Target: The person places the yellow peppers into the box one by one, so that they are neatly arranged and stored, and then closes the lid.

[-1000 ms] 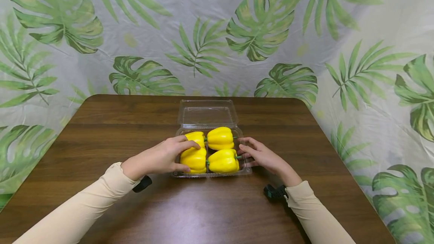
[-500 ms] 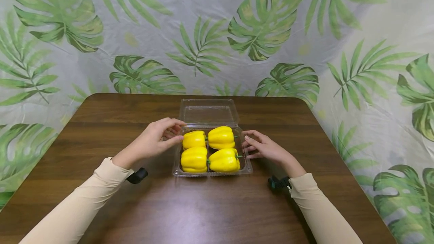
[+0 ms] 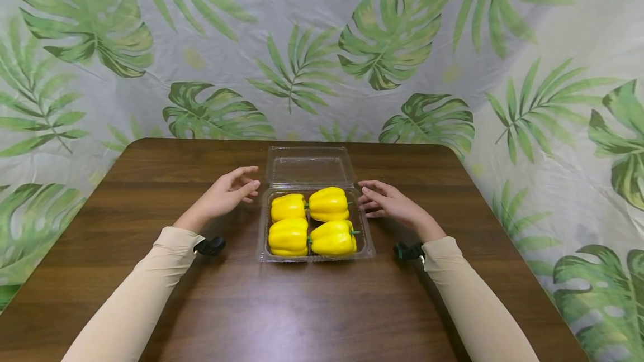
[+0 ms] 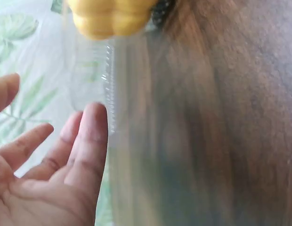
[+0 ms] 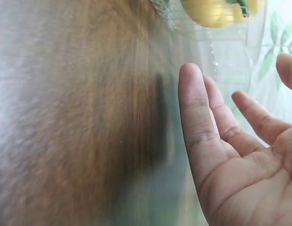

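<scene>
Several yellow bell peppers (image 3: 288,237) with green stems lie in two rows inside a clear plastic clamshell box (image 3: 366,251). Its lid (image 3: 309,167) is folded back, away from the person. To the left of the box, my left hand (image 3: 221,197) holds nothing, its relaxed fingers pointing at the box without reaching it. On the other side, my right hand (image 3: 394,206) also holds nothing; its fingertips are right by the box's right edge, and I cannot tell whether they touch it. Both wrist views show loosely extended fingers (image 4: 93,125) and part of a yellow pepper (image 5: 209,12).
The box stands on a dark brown wooden table (image 3: 302,306) with rounded far corners. Behind the table hangs a pale curtain (image 3: 302,60) printed with green leaves. A black band (image 3: 211,246) is on each wrist.
My left hand has left the peppers on the left and drawn back to the far left of the box. My right hand has shifted slightly away from me along the box's right side.
</scene>
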Demonstrator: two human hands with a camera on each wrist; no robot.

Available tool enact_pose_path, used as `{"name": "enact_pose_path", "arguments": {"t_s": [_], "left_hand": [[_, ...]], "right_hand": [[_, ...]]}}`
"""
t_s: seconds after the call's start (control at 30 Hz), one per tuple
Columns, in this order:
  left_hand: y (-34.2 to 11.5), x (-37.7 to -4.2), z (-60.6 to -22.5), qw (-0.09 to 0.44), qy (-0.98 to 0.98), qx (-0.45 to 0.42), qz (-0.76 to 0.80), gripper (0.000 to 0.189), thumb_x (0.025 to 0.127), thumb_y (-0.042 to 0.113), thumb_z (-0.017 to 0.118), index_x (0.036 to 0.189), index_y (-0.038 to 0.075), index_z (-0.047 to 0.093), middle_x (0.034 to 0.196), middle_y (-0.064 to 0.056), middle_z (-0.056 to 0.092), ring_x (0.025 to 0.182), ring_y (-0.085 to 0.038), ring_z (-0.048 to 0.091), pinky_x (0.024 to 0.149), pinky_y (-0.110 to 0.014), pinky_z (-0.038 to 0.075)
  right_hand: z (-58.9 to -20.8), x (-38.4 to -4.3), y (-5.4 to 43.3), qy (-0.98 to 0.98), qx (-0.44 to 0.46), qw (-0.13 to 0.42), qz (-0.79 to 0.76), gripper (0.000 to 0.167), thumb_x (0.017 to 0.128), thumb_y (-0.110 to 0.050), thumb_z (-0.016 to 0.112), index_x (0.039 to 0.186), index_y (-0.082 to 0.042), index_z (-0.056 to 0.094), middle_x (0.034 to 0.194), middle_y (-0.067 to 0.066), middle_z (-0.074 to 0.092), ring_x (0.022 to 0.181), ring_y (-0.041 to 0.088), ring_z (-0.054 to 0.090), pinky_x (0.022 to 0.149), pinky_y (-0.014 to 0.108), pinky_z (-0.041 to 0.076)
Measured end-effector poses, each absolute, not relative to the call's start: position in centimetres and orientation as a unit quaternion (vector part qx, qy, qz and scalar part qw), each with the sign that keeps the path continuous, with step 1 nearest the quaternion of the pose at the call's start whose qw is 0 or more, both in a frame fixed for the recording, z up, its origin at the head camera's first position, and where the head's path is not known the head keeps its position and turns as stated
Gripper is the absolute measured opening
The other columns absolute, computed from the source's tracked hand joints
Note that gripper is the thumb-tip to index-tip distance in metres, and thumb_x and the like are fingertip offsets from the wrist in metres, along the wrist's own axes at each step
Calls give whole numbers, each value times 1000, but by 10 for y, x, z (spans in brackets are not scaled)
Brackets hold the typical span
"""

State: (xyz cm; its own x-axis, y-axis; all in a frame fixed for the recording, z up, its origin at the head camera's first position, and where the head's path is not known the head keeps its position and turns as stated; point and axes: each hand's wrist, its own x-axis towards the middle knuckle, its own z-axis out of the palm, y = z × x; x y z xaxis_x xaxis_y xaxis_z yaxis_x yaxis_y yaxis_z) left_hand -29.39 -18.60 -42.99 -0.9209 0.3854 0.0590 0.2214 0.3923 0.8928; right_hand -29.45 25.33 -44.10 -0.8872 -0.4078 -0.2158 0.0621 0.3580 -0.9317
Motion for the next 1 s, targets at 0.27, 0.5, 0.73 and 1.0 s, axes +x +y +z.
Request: {"name": "enact_pose_path", "arguments": {"t_s": [0.27,0.5,0.73,1.0], "left_hand": [[-181,-308,-450,151,768,145,606,62,118,28,43,169,-1,24,136,-34,59,110,-20,71,98,-30,61],[-176,-312,-460,175,761,158,605,64,118,27,41,168,-7,20,136,-32,63,103,-3,70,102,-24,57],[-171,-312,-460,192,750,173,609,62,117,21,43,167,-8,21,144,-37,59,111,-5,69,99,-20,57],[-168,-313,-461,202,741,158,621,60,118,19,42,169,-4,20,148,-37,56,108,-3,68,96,-19,57]], "right_hand": [[-444,-307,248,784,-109,232,-565,60,117,-37,44,169,-10,29,149,28,55,115,20,70,99,36,62],[-447,-314,246,776,-114,251,-567,62,117,-38,43,171,-11,26,153,28,53,123,21,68,101,35,61],[-447,-316,246,772,-119,256,-569,63,117,-39,42,171,-11,24,155,30,51,124,21,68,102,36,60],[-448,-315,245,771,-119,250,-573,65,117,-39,44,171,-10,24,152,27,55,120,18,69,100,35,61]]}}
